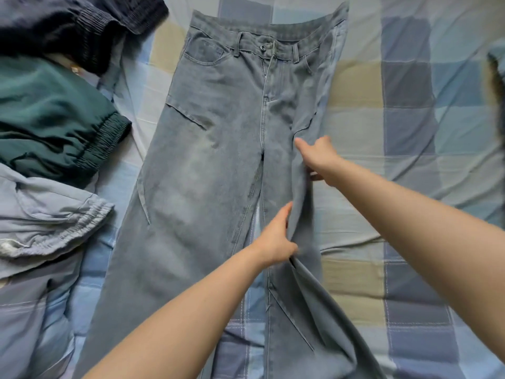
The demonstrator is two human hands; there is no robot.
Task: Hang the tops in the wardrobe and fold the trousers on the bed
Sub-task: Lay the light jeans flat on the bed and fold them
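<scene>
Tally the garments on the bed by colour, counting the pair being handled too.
Faded blue-grey: 1, the jeans, gripped by the left hand and right hand
Dark navy: 1, garment at top left
Dark green: 1, garment
Light blue-grey: 1, garment
Total: 4
A further item at the right edge is cut off, so not counted.
</scene>
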